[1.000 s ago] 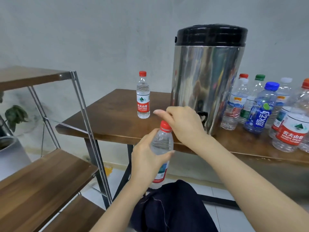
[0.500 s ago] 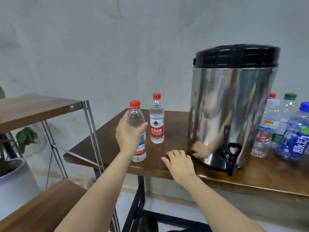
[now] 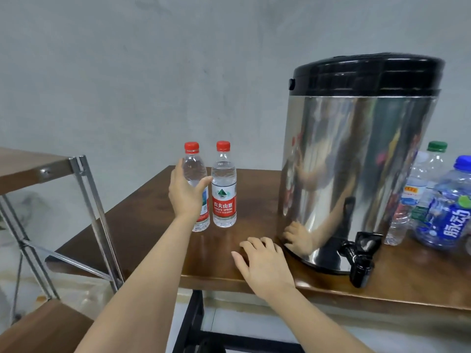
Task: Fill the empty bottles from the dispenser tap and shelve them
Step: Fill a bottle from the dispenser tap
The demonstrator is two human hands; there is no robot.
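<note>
Left of frame centre, the left hand wraps around a red-capped bottle standing on the wooden table, just beside a second red-capped bottle. The right hand rests open on the table by the steel dispenser, whose black tap overhangs the table edge at lower right. A shelf stands at far left.

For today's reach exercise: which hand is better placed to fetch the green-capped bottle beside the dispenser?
Probably the right hand: it lies free on the table, nearer the green-capped bottle; the left hand grips a red-capped bottle left of the dispenser.
</note>
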